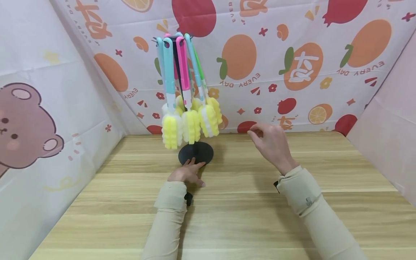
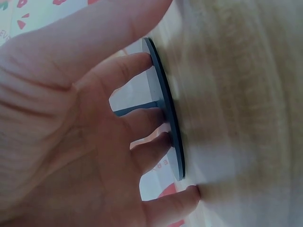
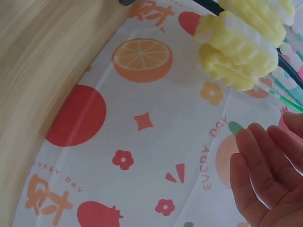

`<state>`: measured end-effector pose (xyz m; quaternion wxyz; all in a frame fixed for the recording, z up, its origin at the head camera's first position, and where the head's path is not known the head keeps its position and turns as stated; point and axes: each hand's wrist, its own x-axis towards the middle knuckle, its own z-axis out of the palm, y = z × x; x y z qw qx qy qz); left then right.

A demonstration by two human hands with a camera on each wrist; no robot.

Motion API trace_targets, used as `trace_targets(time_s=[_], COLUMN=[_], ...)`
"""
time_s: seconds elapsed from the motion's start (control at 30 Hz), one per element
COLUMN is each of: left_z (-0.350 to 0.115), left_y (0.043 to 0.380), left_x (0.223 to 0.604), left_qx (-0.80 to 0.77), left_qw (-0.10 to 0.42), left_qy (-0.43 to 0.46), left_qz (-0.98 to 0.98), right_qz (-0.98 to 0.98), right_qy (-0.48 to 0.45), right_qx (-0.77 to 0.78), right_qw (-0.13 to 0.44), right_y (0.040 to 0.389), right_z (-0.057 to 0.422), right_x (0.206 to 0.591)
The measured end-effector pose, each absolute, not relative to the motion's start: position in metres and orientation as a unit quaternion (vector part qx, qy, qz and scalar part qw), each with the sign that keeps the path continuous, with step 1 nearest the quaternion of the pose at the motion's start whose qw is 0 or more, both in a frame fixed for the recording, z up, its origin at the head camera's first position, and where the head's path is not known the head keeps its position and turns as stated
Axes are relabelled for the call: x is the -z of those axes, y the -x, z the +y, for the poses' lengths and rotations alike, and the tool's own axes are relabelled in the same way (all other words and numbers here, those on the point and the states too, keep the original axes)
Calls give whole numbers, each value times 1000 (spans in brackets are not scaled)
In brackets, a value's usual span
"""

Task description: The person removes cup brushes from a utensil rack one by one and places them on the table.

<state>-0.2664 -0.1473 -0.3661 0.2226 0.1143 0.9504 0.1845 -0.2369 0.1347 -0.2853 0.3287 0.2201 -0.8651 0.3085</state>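
Note:
A black stand with a round base [image 1: 208, 153] carries several sponge brushes [image 1: 191, 124], hung by their blue, pink and green handles with yellow and white sponge heads downward. My left hand [image 1: 187, 173] rests at the near edge of the base with fingers spread. In the left wrist view, three fingertips touch the base [image 2: 165, 94] and another finger reaches the tabletop. To the right of the stand, my right hand [image 1: 271, 144] is raised above the table, apart from the brushes. Its fingers [image 3: 265, 161] are loosely bent with nothing in them.
The wood-grain table [image 1: 240, 216] runs back to a fruit-printed cloth [image 1: 269, 94] behind the stand. A white cloth with a bear print [image 1: 26, 126] hangs at the left, and a pale cloth [image 1: 396, 115] bounds the right.

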Motion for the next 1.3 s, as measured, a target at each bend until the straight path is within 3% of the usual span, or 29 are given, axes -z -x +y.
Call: trace_targets(time_s=[0.67,1.3], left_z=[-148,-147], left_y=[261,262], left_x=[365,363], left_qx=[-186,-185], left_qw=[216,219], left_qy=[-115,-114], left_qz=[952,951], right_qz=[-856,-845], right_qy=[-228,-196], right_qx=[-379,-403], right_qw=[267,291], right_y=[236,249], right_z=[112,111], right_x=[281,261])
